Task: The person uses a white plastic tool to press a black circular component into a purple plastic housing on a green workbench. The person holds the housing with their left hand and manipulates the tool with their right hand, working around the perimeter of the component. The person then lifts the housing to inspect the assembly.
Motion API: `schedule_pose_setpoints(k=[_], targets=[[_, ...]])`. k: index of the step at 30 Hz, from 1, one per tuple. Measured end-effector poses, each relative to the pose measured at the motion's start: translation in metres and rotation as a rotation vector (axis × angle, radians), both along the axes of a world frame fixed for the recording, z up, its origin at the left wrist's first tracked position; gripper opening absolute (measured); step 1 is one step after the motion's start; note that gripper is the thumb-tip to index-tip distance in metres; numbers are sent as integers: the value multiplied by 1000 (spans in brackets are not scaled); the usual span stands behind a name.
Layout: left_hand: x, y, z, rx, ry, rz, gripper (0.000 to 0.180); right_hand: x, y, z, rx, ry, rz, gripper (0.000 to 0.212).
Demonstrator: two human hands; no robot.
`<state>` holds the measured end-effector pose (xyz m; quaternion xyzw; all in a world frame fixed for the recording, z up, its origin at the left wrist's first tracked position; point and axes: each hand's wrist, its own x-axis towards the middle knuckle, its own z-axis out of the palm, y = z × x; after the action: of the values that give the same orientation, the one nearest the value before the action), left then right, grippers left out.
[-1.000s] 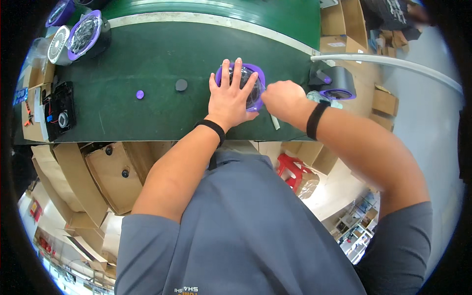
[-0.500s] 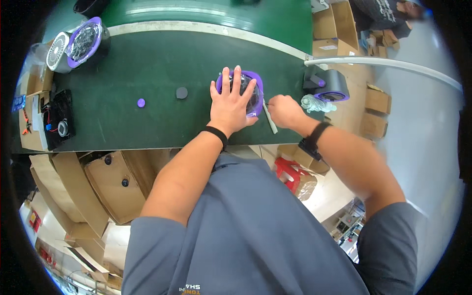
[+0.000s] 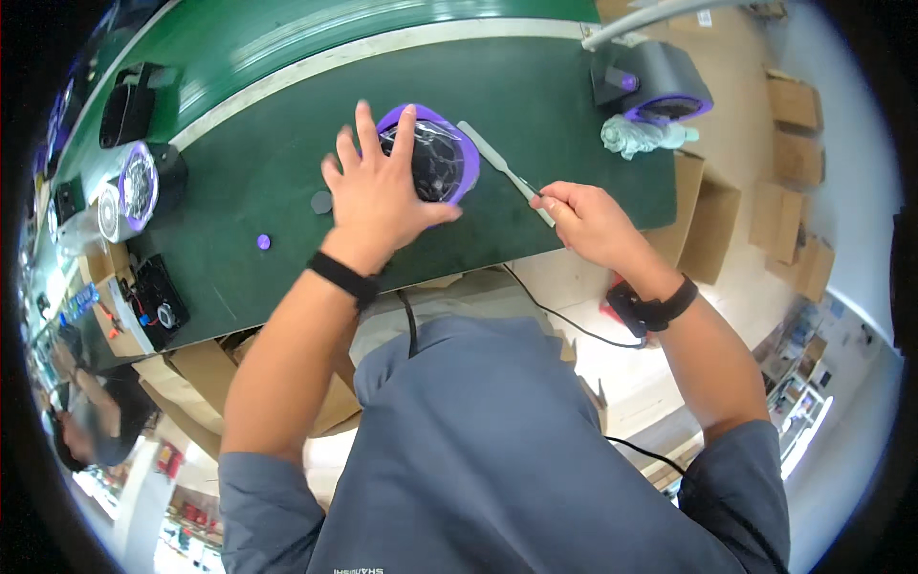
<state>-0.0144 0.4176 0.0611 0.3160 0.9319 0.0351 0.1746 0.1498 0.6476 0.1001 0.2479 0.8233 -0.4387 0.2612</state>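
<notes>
The left hand [image 3: 382, 196] lies with its fingers spread over the left part of a purple-rimmed round device [image 3: 440, 163], its thumb by the device's near edge; it rests on the thing rather than gripping around it. The front of the device, dark under shiny clear film, faces up, on the green worktable [image 3: 550, 91]. The right hand [image 3: 593, 222], to the right of the device and nearer the body, has thumb and forefinger pressed together, apparently pinching a thin dark piece [image 3: 533, 193]. A long pale strip [image 3: 488, 146] slants from just right of the device down past those fingertips; I cannot tell whether they touch it.

Left of the device, beyond the left hand, lie a dark grey disc [image 3: 322, 202] and, farther out, a small purple disc [image 3: 264, 242]. Well to its right are a grey purple-rimmed unit [image 3: 660, 91] and a crumpled pale-green plastic bag [image 3: 636, 137]. Far to its left sits an open black casing [image 3: 153, 297].

The step in hand looks like steadying the device while the right hand manages the thin piece. The next move seems to call for a flat, steady left palm and a precise right pinch.
</notes>
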Motion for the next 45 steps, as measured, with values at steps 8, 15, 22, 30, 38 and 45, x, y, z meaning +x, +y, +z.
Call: schedule_pose_setpoints(k=[8, 15, 22, 30, 38, 45], targets=[[-21, 8, 7, -136, -133, -354, 147, 13, 6, -10, -1, 119, 70, 28], [-23, 19, -29, 133, 28, -467, 135, -5, 4, -21, 97, 215, 184, 25], [29, 20, -43, 222, 105, -123, 126, -40, -6, -11, 337, 140, 303, 19], [27, 14, -48, 298, 110, -120, 122, -71, -12, -1, 379, -58, 390, 27], [27, 13, -52, 314, 115, -109, 123, -81, -16, 4, 400, -138, 427, 23], [27, 13, -53, 320, 119, -110, 124, -84, -14, 2, 379, -202, 426, 24]])
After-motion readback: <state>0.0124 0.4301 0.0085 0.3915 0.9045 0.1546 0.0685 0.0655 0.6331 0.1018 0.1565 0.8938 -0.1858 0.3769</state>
